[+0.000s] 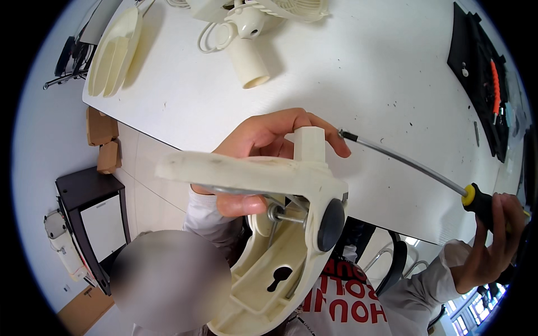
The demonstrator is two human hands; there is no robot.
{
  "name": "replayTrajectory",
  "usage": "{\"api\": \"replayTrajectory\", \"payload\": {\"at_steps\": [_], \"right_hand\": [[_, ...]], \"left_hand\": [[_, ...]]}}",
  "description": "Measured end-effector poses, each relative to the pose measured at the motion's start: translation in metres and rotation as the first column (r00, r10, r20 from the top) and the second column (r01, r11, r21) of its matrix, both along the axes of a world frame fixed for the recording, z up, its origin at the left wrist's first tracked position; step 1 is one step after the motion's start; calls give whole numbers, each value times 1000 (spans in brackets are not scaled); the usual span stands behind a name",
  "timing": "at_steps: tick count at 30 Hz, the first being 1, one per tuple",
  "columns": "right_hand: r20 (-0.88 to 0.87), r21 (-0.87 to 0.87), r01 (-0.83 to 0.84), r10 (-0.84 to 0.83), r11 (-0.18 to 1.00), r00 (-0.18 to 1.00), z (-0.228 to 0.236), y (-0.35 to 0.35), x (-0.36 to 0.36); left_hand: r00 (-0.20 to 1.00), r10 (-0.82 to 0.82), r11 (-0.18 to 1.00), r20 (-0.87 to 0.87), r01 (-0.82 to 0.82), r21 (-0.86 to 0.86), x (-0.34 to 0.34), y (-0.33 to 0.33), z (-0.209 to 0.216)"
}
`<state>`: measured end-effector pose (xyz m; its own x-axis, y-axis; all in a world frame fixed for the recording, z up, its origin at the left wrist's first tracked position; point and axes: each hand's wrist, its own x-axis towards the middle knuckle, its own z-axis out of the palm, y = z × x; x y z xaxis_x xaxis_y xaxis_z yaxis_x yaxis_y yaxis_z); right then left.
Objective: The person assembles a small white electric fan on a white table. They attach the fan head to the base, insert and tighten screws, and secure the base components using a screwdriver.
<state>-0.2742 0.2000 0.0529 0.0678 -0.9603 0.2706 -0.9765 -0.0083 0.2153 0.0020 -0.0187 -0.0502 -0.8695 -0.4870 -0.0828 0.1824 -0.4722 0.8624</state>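
We look down on a person working with both hands at a white table [364,78]. In the middle, close to us, a cream plastic clamp [315,182] is held up before the table's near edge. The left hand [253,135] grips it, fingers curled behind its upper end, thumb under its long upper arm. A squared stub [309,145] rises from the top, a dark round knob [332,225] sits on the side, and a metal bolt [290,218] crosses the open inside. Lower down, we see a keyhole-shaped slot [279,275].

At the right, the right hand [497,246] is closed round the black and yellow handle of a screwdriver [412,164]. Its long shaft slants up toward the left, the tip just beside the left hand's outstretched finger; we cannot tell whether they touch.

On the table's far side lie cream fan parts [249,63], including an open-ended tube, and at the far left a long cream tray [115,59]. At the far right lies a black tool pouch [473,78] with an orange tool [495,87] on it. Left of the table, cardboard boxes [102,127] and a dark cabinet [84,185] stand on the floor.
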Motion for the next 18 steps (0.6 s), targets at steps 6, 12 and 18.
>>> {"api": "replayTrajectory", "payload": {"at_steps": [6,12,18], "right_hand": [[14,-49,12,-11,999,1000,-1,-1,-2],[45,-45,-74,76,996,996,0,-3,-1],[37,-38,-85,86,996,996,-8,-10,3]], "left_hand": [[1000,-27,999,10,28,-32,2,-2,-4],[999,-3,1000,-34,3,0,-5,-1,2],[989,2,999,145,-7,36,0,3,17]]}}
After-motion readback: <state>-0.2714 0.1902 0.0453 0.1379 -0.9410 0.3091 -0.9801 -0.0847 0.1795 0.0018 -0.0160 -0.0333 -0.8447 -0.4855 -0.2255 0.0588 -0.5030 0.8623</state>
